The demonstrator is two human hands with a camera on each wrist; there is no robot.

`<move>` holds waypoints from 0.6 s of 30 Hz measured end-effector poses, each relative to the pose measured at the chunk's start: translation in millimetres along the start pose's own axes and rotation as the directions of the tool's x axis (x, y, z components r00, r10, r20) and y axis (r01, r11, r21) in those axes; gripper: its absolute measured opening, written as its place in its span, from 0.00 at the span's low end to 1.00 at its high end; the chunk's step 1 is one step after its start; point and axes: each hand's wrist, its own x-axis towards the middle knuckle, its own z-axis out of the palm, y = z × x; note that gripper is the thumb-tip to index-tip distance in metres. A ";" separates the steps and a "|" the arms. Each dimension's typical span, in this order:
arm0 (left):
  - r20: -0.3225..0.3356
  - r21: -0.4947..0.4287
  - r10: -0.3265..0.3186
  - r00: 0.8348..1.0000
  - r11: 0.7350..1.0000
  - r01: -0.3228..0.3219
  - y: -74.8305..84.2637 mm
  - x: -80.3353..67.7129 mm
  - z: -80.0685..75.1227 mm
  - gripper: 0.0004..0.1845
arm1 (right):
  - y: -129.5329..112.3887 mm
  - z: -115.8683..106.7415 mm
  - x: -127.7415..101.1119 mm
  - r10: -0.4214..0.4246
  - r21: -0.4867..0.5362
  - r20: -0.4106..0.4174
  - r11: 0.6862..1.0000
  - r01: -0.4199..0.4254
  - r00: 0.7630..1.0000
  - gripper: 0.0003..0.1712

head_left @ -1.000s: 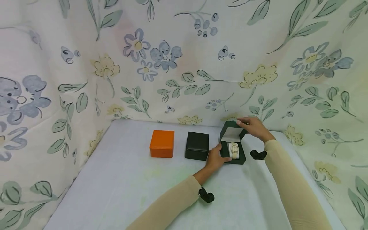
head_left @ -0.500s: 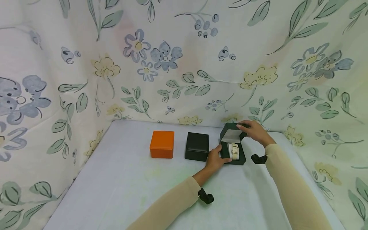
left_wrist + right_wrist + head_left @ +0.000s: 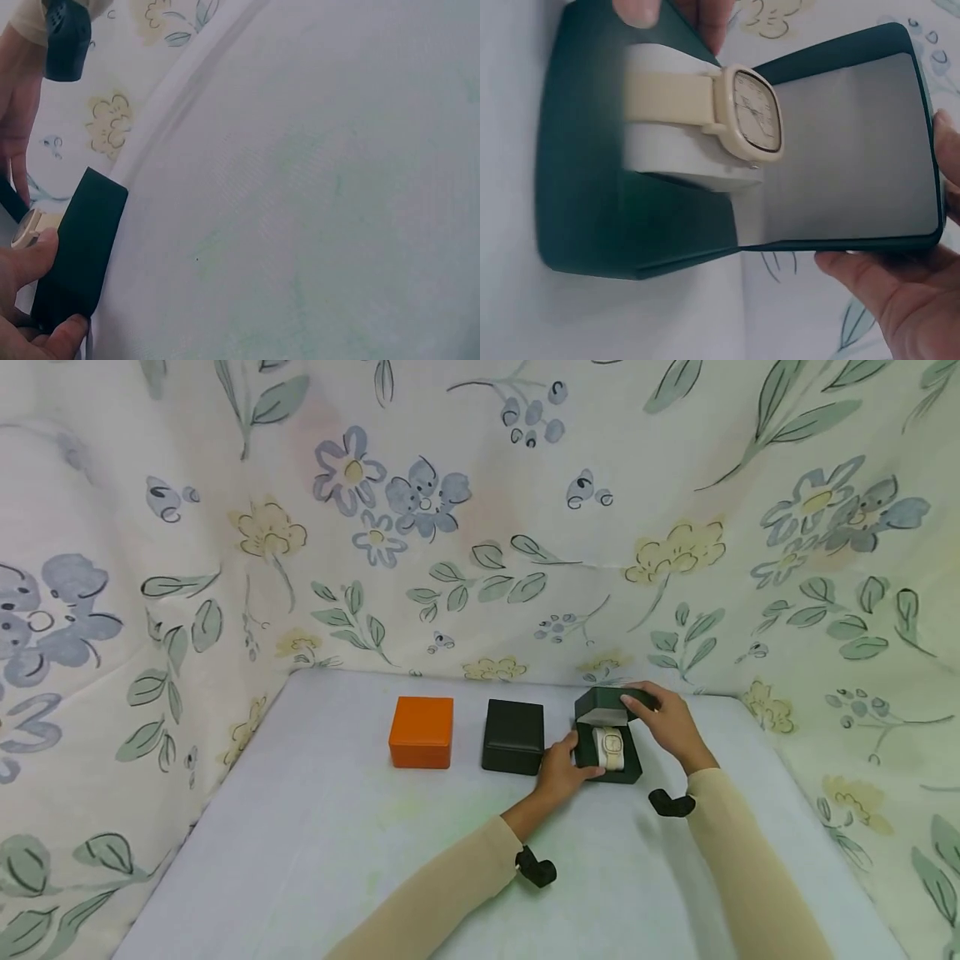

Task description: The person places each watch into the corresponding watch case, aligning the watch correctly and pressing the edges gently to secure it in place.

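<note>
A dark green watch box (image 3: 632, 765) stands at the right of the table with its hinged lid (image 3: 603, 700) partly lowered. Inside, a cream wristwatch (image 3: 612, 747) sits round a white cushion (image 3: 697, 161); its squarish dial shows clearly in the right wrist view. My left hand (image 3: 559, 772) grips the base at its left front corner, thumb on the front rim. Up at the lid's right side, my right hand (image 3: 670, 722) holds the lid's edge between thumb and fingers. The lid's pale lining (image 3: 847, 150) faces the watch.
Just left of the green box is a closed black box (image 3: 513, 735), close to my left hand. Farther left stands a closed orange box (image 3: 422, 732). All rest on a white-covered table (image 3: 315, 827), with a floral curtain (image 3: 480, 527) behind and at the sides.
My right hand has tilted the lid forward and down, so less of its pale lining shows in the head view. My left hand stays on the base. The head view has shifted slightly.
</note>
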 end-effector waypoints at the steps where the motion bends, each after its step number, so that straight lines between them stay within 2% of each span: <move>1: 0.000 -0.001 -0.002 1.000 1.000 0.002 0.9 0.3 -0.2 0.45 | 0.2 1.0 -2.3 -0.006 0.012 -0.012 1.000 0.006 1.000 0.27; 12: 0.015 0.007 0.009 1.000 1.000 -0.009 1.1 -0.2 0.7 0.44 | 2.3 9.7 -22.1 -0.020 0.108 -0.069 0.994 0.027 0.997 0.22; 18: -0.007 -0.006 0.015 1.000 1.000 -0.015 -2.2 1.8 1.5 0.43 | -18.2 10.0 -32.8 -0.030 0.121 -0.091 0.992 0.041 0.995 0.20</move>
